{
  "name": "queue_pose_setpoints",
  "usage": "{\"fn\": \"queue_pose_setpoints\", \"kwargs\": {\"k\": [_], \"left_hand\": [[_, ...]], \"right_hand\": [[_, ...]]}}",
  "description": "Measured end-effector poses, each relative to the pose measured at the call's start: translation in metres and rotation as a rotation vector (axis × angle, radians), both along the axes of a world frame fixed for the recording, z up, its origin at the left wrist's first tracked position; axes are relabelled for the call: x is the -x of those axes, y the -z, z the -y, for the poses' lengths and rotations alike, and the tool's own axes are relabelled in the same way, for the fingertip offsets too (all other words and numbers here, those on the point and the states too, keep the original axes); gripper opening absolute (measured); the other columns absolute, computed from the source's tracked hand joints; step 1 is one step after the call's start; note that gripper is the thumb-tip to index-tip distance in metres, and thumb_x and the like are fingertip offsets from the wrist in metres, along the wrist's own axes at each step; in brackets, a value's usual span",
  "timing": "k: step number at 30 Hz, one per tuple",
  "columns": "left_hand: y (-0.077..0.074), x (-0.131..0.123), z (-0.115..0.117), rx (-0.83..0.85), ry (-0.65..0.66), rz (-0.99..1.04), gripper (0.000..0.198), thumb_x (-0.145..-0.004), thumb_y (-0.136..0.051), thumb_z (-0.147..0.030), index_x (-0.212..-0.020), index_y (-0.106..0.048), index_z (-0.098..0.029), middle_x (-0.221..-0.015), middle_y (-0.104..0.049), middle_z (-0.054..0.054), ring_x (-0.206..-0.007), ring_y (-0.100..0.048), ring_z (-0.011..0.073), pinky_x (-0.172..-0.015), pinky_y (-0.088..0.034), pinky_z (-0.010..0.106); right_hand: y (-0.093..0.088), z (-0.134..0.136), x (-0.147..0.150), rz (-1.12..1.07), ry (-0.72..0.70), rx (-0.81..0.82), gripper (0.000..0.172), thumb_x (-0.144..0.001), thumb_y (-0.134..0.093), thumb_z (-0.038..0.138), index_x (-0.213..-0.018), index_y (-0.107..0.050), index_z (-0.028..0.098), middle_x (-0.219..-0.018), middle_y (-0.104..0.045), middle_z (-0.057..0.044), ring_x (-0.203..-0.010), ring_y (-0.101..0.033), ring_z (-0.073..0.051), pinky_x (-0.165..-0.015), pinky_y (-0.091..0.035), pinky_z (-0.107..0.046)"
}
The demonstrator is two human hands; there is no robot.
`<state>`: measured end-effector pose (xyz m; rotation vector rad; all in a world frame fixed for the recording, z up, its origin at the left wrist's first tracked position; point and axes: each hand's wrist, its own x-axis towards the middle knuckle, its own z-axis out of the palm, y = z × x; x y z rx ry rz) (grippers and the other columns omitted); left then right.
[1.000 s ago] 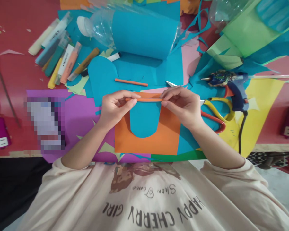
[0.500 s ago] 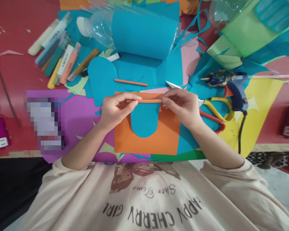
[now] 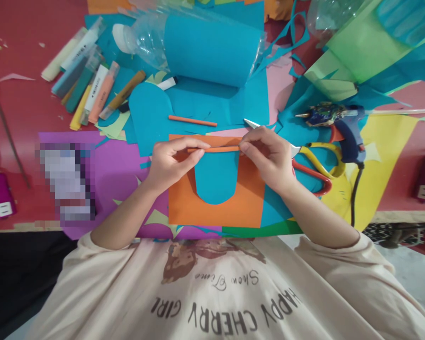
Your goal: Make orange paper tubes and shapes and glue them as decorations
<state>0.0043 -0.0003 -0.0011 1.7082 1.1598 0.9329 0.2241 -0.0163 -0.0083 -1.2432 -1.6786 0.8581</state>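
Note:
My left hand (image 3: 168, 163) and my right hand (image 3: 269, 158) each pinch one end of a thin orange rolled paper stick (image 3: 217, 149). The stick lies along the straight top edge of a blue tongue-shaped paper cutout (image 3: 215, 182). That cutout hangs over an orange paper sheet (image 3: 248, 203) lying flat on the table. A second orange stick (image 3: 193, 121) rests on blue paper just beyond my hands.
A plastic bottle wrapped in blue paper (image 3: 198, 47) lies at the back. Several markers (image 3: 88, 85) are at the left. Scissors (image 3: 313, 165) and a blue glue gun (image 3: 340, 127) lie to the right. Coloured paper scraps cover the red table (image 3: 24, 104).
The blue cutout and the orange stick have shifted slightly down and to the right between my fingers. Both hands keep their pinch.

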Motion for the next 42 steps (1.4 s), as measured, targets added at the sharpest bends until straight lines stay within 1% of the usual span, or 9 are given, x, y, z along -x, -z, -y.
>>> {"fn": "queue_pose_setpoints", "kwargs": {"k": [6,15,23,27,30,32,34,38,42], "left_hand": [[-0.001,0.000,0.000,0.030,-0.008,-0.022,0.013,-0.081,-0.064,-0.022,-0.084,-0.076,-0.021,-0.085,-0.078,0.002,-0.069,-0.070,0.0122,-0.060,-0.054,0.020],[-0.001,0.001,0.003,0.015,0.020,-0.074,0.015,-0.083,-0.064,-0.028,-0.087,-0.076,-0.022,-0.086,-0.078,0.002,-0.070,-0.070,0.0130,-0.062,-0.055,0.021],[0.001,0.001,0.001,0.052,0.015,-0.041,0.015,-0.083,-0.063,-0.027,-0.085,-0.076,-0.021,-0.086,-0.078,0.003,-0.071,-0.071,0.0134,-0.060,-0.055,0.020],[0.002,0.000,0.000,0.056,0.028,0.001,0.013,-0.083,-0.063,-0.025,-0.086,-0.075,-0.021,-0.088,-0.078,0.003,-0.074,-0.071,0.0135,-0.062,-0.055,0.020],[0.003,0.001,0.000,0.064,0.018,-0.028,0.015,-0.083,-0.063,-0.028,-0.088,-0.074,-0.020,-0.090,-0.077,0.004,-0.077,-0.071,0.0142,-0.064,-0.056,0.021],[0.003,0.001,0.000,0.074,0.017,-0.048,0.017,-0.084,-0.063,-0.030,-0.091,-0.074,-0.020,-0.092,-0.077,0.004,-0.077,-0.071,0.0141,-0.065,-0.056,0.021],[0.003,0.002,0.001,0.078,0.031,-0.050,0.018,-0.084,-0.063,-0.031,-0.093,-0.074,-0.020,-0.094,-0.077,0.004,-0.078,-0.071,0.0141,-0.066,-0.056,0.021],[0.000,0.000,0.002,0.068,0.076,-0.032,0.015,-0.084,-0.064,-0.028,-0.092,-0.074,-0.020,-0.095,-0.077,0.004,-0.083,-0.072,0.0153,-0.070,-0.057,0.021],[-0.002,-0.003,0.003,0.069,0.113,-0.021,0.015,-0.083,-0.063,-0.026,-0.090,-0.075,-0.020,-0.094,-0.078,0.003,-0.083,-0.073,0.0153,-0.071,-0.057,0.020]], "right_hand": [[0.002,0.000,0.001,0.024,-0.002,-0.129,0.013,-0.091,-0.055,0.026,-0.078,-0.058,0.023,-0.074,-0.064,0.000,-0.070,-0.061,-0.015,-0.068,-0.051,-0.033],[0.005,0.000,0.003,-0.213,-0.019,0.079,0.023,-0.093,-0.053,0.042,-0.079,-0.054,0.023,-0.091,-0.067,-0.003,-0.094,-0.065,-0.019,-0.085,-0.052,-0.039],[0.001,-0.004,0.000,-0.530,0.093,0.173,0.024,-0.091,-0.057,0.041,-0.075,-0.050,0.024,-0.079,-0.065,0.001,-0.065,-0.064,-0.012,-0.060,-0.054,-0.028],[0.007,-0.004,-0.004,-0.312,0.203,0.092,0.028,-0.096,-0.045,0.045,-0.077,-0.052,0.026,-0.067,-0.061,-0.001,-0.059,-0.063,-0.016,-0.056,-0.055,-0.033],[0.008,-0.004,-0.007,-0.090,0.255,-0.026,0.020,-0.094,-0.049,0.045,-0.105,-0.057,0.029,-0.098,-0.068,-0.005,-0.094,-0.069,-0.023,-0.081,-0.058,-0.043],[0.005,-0.004,-0.008,0.003,0.226,-0.110,0.033,-0.092,-0.055,0.043,-0.122,-0.053,0.032,-0.128,-0.061,-0.007,-0.126,-0.056,-0.027,-0.100,-0.050,-0.050],[0.002,-0.003,-0.008,0.042,0.115,-0.136,0.036,-0.091,-0.056,0.044,-0.126,-0.054,0.032,-0.140,-0.054,-0.007,-0.138,-0.045,-0.027,-0.108,-0.044,-0.051],[-0.001,0.002,-0.001,0.005,-0.148,0.007,0.032,-0.089,-0.059,0.044,-0.112,-0.067,0.024,-0.113,-0.072,-0.007,-0.109,-0.067,-0.024,-0.092,-0.057,-0.041],[0.000,0.006,0.005,-0.014,-0.153,0.136,0.025,-0.086,-0.063,0.041,-0.097,-0.075,0.021,-0.097,-0.078,-0.006,-0.089,-0.073,-0.020,-0.078,-0.061,-0.033]]}}
